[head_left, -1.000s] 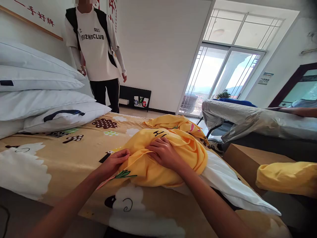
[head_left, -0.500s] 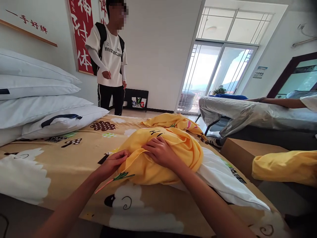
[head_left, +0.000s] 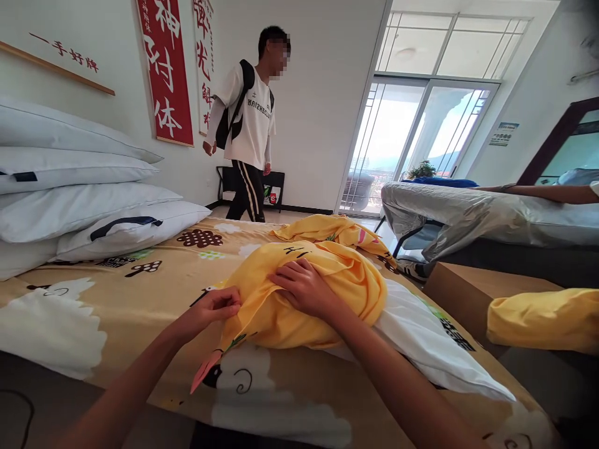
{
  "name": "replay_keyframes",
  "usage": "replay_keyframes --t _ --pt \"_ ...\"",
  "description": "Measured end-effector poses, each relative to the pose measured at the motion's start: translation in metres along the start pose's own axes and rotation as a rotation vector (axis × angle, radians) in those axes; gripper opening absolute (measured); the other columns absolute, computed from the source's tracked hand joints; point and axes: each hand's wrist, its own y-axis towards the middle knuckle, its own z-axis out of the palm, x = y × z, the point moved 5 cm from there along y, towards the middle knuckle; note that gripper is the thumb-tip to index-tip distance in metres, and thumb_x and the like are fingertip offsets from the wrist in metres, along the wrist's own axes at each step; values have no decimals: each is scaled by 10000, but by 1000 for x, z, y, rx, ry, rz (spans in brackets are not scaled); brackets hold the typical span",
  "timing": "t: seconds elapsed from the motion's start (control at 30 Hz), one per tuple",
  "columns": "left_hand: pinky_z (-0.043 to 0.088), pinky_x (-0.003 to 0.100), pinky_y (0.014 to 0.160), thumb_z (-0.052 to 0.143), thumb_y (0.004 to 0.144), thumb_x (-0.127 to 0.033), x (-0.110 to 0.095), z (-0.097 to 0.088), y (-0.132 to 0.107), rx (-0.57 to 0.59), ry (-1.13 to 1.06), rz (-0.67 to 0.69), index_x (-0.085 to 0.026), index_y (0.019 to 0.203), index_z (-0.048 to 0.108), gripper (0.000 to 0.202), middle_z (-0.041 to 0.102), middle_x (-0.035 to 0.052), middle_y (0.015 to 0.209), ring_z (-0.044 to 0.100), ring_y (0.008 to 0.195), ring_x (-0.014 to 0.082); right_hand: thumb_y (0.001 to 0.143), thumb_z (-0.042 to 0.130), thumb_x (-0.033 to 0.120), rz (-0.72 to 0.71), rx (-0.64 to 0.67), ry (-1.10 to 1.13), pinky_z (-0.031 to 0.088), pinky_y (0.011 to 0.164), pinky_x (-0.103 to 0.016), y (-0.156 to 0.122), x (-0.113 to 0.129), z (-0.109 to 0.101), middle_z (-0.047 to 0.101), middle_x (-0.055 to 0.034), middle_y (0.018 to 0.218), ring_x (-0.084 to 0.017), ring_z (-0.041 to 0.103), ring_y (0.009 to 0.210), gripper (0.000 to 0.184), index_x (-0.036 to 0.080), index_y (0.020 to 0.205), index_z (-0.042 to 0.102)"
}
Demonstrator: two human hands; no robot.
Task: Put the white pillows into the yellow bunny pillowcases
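A yellow pillowcase (head_left: 346,293) with a carrot print lies bunched around one end of a white pillow (head_left: 435,343), whose other end sticks out bare to the right. My left hand (head_left: 213,310) pinches the pillowcase's left edge between thumb and fingers. On top of the folds, my right hand (head_left: 306,287) is closed on the cloth, its fingertips partly tucked into a crease. Both rest on a bed covered by a tan sheet (head_left: 154,312) with sheep and mushroom prints. Behind the pillowcase lies another yellow cloth (head_left: 322,227), crumpled.
White pillows (head_left: 93,199) are stacked at the left. A person (head_left: 250,125) with a backpack walks beyond the bed. At right are a cardboard box (head_left: 472,299), a yellow bundle (head_left: 543,319), and a plastic-wrapped mattress (head_left: 458,209) with another person's arm (head_left: 547,193) over it.
My left hand has shifted slightly, and the pillowcase's printed corner now hangs lower and folded. My right hand keeps its place. The person with the backpack has walked to the right.
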Motion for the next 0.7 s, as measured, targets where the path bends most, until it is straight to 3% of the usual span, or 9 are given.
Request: replay_keyframes --t 0.17,0.33,0.53,0.7 --pt "322 240 652 641 808 -483 -10 -8 -9 16 51 -1 -167 699 496 364 419 -8 735 384 718 137 964 385 210 -106 -140 -164 392 792 -363 -9 4 -4 678 -115 1004 -220 568 975 283 150 1100 626" --pt "301 244 626 634 808 -500 -6 0 -6 104 27 -4 -161 703 519 373 429 -6 720 376 688 130 969 408 295 -123 -198 -114 396 789 -363 -1 15 -10 677 -117 1024 -220 568 975 304 140 1139 606" --pt "311 240 641 577 837 -539 19 16 13 94 -39 -45 -178 762 485 380 407 -17 744 365 711 136 973 396 211 -119 26 -4 380 803 -371 17 14 -7 672 -107 1044 -211 558 962 311 152 1216 582" --pt "337 248 692 504 907 -494 33 25 15 228 24 -25 -183 792 487 332 429 1 797 390 758 149 1000 424 317 20 235 243 373 894 -378 27 -10 -33 668 -71 1116 -205 568 1001 294 223 1153 657"
